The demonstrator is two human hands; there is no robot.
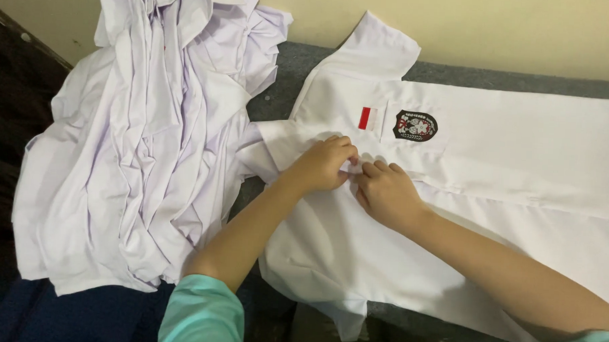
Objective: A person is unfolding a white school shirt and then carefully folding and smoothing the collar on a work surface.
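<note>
White shirt (493,171) lies spread flat on the grey worktop (288,69), chest pocket with a dark badge (415,125) facing up. Left hand (325,166) and right hand (385,192) meet at its front edge near the collar, fingers pinched narrow on the fabric. Heap of white garments (144,132) lies just beside, left.

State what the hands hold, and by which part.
Both the left hand and right hand pinch the white shirt at its front edge near the collar.
</note>
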